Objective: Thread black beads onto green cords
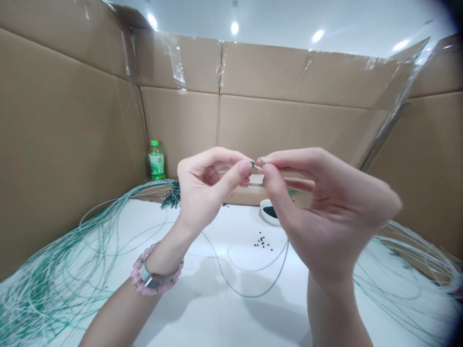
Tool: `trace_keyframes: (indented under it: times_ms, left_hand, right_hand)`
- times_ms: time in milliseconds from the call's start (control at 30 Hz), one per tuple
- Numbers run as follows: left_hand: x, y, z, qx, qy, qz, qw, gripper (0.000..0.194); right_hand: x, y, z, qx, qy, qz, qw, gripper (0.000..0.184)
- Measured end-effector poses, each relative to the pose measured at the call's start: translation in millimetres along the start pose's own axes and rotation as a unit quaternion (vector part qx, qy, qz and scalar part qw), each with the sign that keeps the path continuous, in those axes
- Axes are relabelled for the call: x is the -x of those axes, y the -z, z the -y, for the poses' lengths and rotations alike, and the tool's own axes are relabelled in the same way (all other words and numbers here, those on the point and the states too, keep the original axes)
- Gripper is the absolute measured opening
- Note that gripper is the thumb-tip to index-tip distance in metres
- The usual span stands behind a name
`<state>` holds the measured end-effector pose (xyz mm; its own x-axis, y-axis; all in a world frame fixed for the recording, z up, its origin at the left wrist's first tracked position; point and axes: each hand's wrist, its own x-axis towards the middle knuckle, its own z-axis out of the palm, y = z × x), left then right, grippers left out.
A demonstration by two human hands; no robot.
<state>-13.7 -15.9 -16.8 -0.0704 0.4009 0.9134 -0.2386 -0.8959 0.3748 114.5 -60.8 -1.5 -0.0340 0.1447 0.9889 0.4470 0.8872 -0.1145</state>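
My left hand [208, 185] and my right hand [325, 207] are raised in front of me, fingertips almost touching. The left pinches something tiny and dark between thumb and forefinger, too small to name. The right pinches the end of a thin green cord [253, 289], which hangs down in a loop to the white table [217, 313]. A pink bead bracelet [155, 282] is on my left wrist. Behind the hands, a small white bowl [268, 215] holds dark beads, and a few loose dark beads [263, 242] lie on the table.
Large bundles of green and white cords lie at the left [54, 274] and right [408, 270]. A green-capped bottle [156, 161] stands in the back left corner. Taped cardboard walls [289, 111] enclose the table on three sides.
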Motion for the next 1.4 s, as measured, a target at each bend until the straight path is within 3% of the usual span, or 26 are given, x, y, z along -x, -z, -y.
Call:
trace_keyframes:
  times_ms: [167,500,967,1133,1400]
  left_hand:
    - [0,-0.3,-3,-0.032,0.003,-0.005,0.999,0.009]
    - [0,-1.4,-4,-0.032,-0.03,-0.001,0.999,0.004]
    - [0,-1.2,-5,-0.046,-0.038,0.007,0.998,0.004]
    - [1,-1.4,-8,-0.098,-0.042,0.015,0.994,0.006]
    - [0,4.2,-13,-0.141,-0.034,0.043,0.989,0.01]
  right_hand:
    - [-2,4,3,0.083,0.043,-0.008,0.996,0.019]
    - [-1,4,3,0.151,0.073,-0.009,0.986,0.017]
    - [-1,6,3,0.133,0.069,0.001,0.989,0.014]
    - [-1,7,4,0.138,0.064,0.029,0.988,0.013]
    - [-2,11,-3,0.032,0.014,0.05,0.998,0.015]
